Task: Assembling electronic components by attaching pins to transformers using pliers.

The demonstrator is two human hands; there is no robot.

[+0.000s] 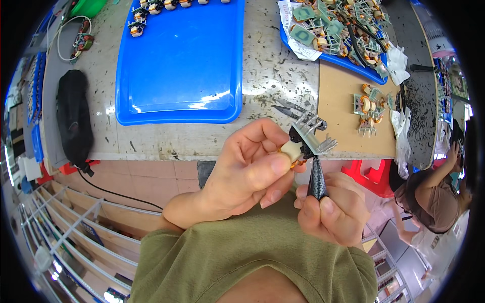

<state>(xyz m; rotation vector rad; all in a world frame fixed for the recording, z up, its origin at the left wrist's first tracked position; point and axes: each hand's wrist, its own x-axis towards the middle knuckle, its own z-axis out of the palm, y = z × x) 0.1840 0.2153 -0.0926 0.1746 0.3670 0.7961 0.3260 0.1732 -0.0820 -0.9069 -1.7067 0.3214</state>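
My left hand point(247, 174) pinches a small circuit board assembly point(308, 135) between thumb and fingers, above the near edge of the table. It has a pale coil with orange wire on one side and metal pins standing out of the other. My right hand point(336, 209) is closed round black patterned tweezers point(317, 183), held point up. Their tip meets the lower edge of the board; whether it grips anything there is too small to tell. Just beyond the board, a pair of small snips point(298, 112) lies on the table, partly hidden by the pins.
A blue tray point(179, 76) holds several coil assemblies along its far edge. Another blue tray point(353, 74) at far right is heaped with boards and pliers. Loose boards point(371, 103) lie on brown cardboard point(336, 113). A black pouch point(75, 116) lies left. Another person point(429, 197) is at right.
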